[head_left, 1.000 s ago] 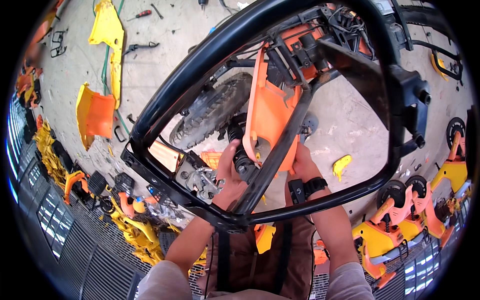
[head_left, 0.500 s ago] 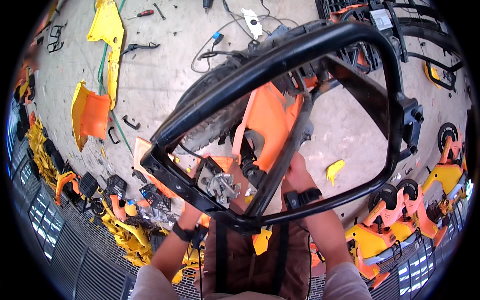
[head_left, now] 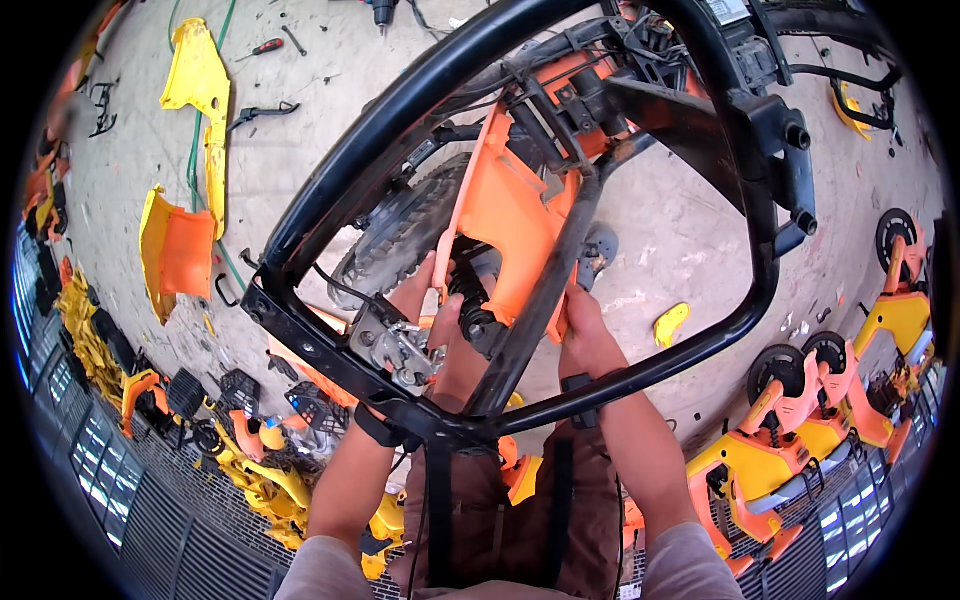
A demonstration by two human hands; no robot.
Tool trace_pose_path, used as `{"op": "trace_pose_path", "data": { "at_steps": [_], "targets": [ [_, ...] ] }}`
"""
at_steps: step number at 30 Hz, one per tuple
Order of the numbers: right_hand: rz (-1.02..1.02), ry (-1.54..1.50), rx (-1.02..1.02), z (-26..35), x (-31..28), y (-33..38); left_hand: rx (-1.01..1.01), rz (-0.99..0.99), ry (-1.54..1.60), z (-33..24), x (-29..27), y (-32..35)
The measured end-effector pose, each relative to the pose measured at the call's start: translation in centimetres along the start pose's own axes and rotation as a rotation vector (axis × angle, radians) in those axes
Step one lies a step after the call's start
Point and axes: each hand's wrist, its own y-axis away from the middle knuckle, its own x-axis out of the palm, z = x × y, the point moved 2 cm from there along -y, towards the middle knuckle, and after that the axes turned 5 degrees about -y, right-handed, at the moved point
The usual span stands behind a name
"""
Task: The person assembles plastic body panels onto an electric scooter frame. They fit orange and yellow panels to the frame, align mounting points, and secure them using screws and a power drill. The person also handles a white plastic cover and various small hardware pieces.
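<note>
An orange plastic body panel (head_left: 515, 240) stands inside a black tubular frame (head_left: 660, 385) that fills the middle of the view. My left hand (head_left: 415, 298) is closed on the panel's left edge, its fingers partly behind the frame and a cable. At the lower right edge, my right hand (head_left: 592, 335) grips the same panel, with several fingers hidden behind it. Between my hands sits a black coil shock absorber (head_left: 470, 305). A metal latch (head_left: 395, 350) is mounted on the frame's lower left corner, close to my left wrist. Behind the panel a knobby tyre (head_left: 395, 245) shows.
Yellow panels (head_left: 197, 80) and a curved yellow-orange panel (head_left: 180, 245) lie at the left. A screwdriver (head_left: 265, 47) and a power drill (head_left: 383, 12) are on the far floor. Orange-yellow vehicle parts (head_left: 770, 455) line the right; piled yellow parts (head_left: 250, 470) sit lower left.
My left hand has moved up from behind the frame's lower corner to the panel's left edge. The frame and panel appear shifted up and left in view; my right hand stays at the panel.
</note>
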Motion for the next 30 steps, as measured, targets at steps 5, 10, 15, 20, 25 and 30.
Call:
{"op": "trace_pose_path", "data": {
  "at_steps": [5,10,15,20,25,30],
  "targets": [
    [0.020,0.042,-0.053,-0.1,0.0,0.2,0.086,-0.129,-0.076,2.9,2.6,1.0],
    [-0.089,0.235,-0.100,0.0,-1.0,-0.3,0.087,-0.281,0.186,1.8,3.2,0.6],
    [-0.103,0.274,-0.168,1.4,1.8,2.7,-0.018,-0.257,0.281,4.1,4.0,0.6],
    [-0.076,0.162,-0.132,0.6,1.9,2.7,0.050,-0.306,0.396,2.2,4.0,0.7],
    [-0.086,0.149,-0.123,2.0,3.8,4.3,0.149,-0.304,0.251,3.7,3.2,0.1],
    [-0.005,0.294,-0.118,1.8,1.9,3.0,0.201,-0.358,0.290,1.8,3.3,0.3]
  ]
}}
